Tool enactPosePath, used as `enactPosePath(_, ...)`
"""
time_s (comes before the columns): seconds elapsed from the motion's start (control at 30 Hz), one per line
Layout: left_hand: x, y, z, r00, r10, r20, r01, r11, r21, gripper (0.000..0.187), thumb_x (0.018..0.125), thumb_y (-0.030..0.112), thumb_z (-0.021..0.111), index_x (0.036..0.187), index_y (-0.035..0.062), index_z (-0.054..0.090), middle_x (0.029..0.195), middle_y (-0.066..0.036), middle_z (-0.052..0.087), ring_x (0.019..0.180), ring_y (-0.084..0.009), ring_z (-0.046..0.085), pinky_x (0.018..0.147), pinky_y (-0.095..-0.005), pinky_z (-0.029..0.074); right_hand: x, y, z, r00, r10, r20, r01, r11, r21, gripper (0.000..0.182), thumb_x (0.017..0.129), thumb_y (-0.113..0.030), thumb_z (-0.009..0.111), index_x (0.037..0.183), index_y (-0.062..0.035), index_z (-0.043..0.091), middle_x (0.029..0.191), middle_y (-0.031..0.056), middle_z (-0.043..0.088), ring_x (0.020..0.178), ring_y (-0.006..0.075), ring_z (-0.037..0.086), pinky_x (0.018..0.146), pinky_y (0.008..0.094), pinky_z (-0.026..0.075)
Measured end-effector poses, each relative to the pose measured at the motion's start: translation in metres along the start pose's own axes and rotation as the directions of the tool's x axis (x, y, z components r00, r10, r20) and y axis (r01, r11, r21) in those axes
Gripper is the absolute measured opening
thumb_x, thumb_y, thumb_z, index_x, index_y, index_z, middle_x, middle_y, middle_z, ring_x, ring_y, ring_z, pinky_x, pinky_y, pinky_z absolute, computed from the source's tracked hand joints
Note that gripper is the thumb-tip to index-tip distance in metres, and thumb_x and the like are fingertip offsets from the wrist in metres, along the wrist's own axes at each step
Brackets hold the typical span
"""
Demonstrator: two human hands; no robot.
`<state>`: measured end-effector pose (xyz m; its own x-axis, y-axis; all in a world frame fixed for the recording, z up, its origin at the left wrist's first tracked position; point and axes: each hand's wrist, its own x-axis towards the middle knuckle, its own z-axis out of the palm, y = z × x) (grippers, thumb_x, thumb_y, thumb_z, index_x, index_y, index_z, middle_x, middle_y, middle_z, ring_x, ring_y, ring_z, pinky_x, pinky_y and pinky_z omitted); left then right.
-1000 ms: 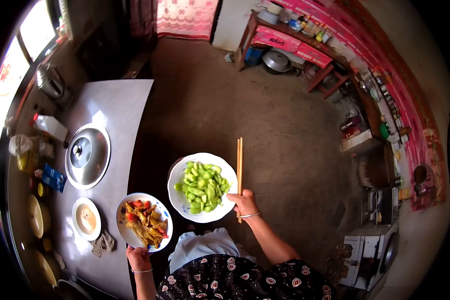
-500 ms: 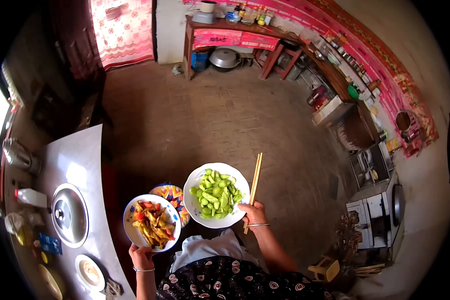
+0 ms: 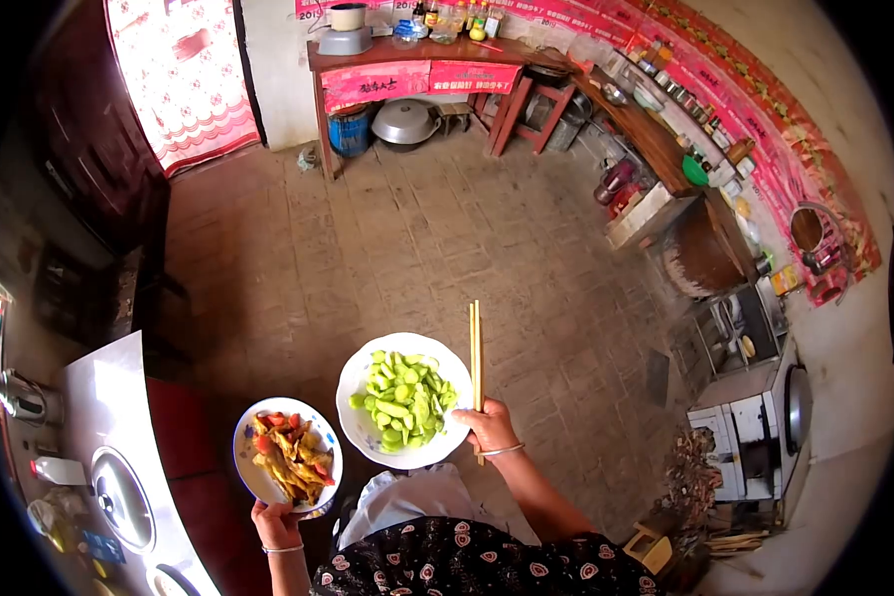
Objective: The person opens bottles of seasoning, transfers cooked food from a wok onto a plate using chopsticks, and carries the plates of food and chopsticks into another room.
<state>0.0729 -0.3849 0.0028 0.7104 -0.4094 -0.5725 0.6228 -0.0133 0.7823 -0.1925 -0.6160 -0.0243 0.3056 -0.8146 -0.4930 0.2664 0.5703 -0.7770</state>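
My left hand (image 3: 276,526) grips the lower rim of a white plate with a blue edge (image 3: 249,471), which carries a cooked dish (image 3: 293,457) of yellow-brown pieces with red bits. In my right hand (image 3: 492,427) is a white scalloped bowl (image 3: 352,425), its thumb over the rim. Light green sliced vegetables (image 3: 402,397) fill the bowl's middle. That same hand also holds a pair of wooden chopsticks (image 3: 477,348), pointing away from me beside the bowl. Plate and bowl are held level, side by side in front of my body.
At left stands a table (image 3: 179,517) with a lidded metal pot (image 3: 122,499) on it. A wooden side table (image 3: 417,52) with bottles is at the far wall. Counters and a stove (image 3: 745,427) line the right side. A curtained doorway (image 3: 189,89) lies at far left.
The room has shifted in view, with the left table sliding further left and the far table looking nearer. The colourful patterned surface behind the plate no longer shows. Both hands keep their holds.
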Motion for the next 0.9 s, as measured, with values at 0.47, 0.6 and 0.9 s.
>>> enactPosePath(0.47, 0.077, 0.028, 0.084, 0.999, 0.031, 0.018, -0.030, 0.996, -0.088, 0.041, 0.058, -0.011, 0.041, 0.097, -0.0075, 0.054, 0.090, -0.017, 0.061, 0.072, -0.0299, 0.063, 0.060, -0.0390, 0.057, 0.125, -0.078, 0.049, 0.996, 0.065, 0.055, -0.057, 0.988, -0.141, 0.007, 0.073, -0.002, 0.066, 0.077, -0.0039, 0.060, 0.065, 0.0002, 0.057, 0.043, 0.0044, 0.045, 0.033, 0.0179, 0.031)
enactPosePath(0.6, 0.105, 0.055, 0.129, 0.997, 0.065, -0.032, -0.069, 0.992, -0.110, 0.038, 0.058, -0.011, 0.043, 0.094, -0.0059, 0.056, 0.085, -0.013, 0.062, 0.069, -0.0258, 0.063, 0.058, -0.0341, 0.056, 0.173, -0.101, 0.085, 0.995, 0.058, 0.077, -0.047, 0.989, -0.140, 0.008, 0.073, 0.000, 0.066, 0.077, -0.0030, 0.060, 0.065, 0.0015, 0.058, 0.042, 0.0056, 0.046, 0.032, 0.0183, 0.030)
enactPosePath(0.9, 0.197, 0.120, 0.170, 0.994, 0.044, -0.096, -0.053, 0.994, -0.096, 0.037, 0.059, -0.010, 0.043, 0.094, -0.0062, 0.054, 0.084, -0.016, 0.061, 0.061, -0.0309, 0.064, 0.047, -0.0400, 0.057, 0.266, -0.128, 0.172, 0.990, 0.096, 0.107, -0.082, 0.988, -0.131, 0.007, 0.074, 0.002, 0.064, 0.077, -0.0018, 0.059, 0.066, 0.0037, 0.059, 0.043, 0.0066, 0.047, 0.031, 0.0184, 0.030)
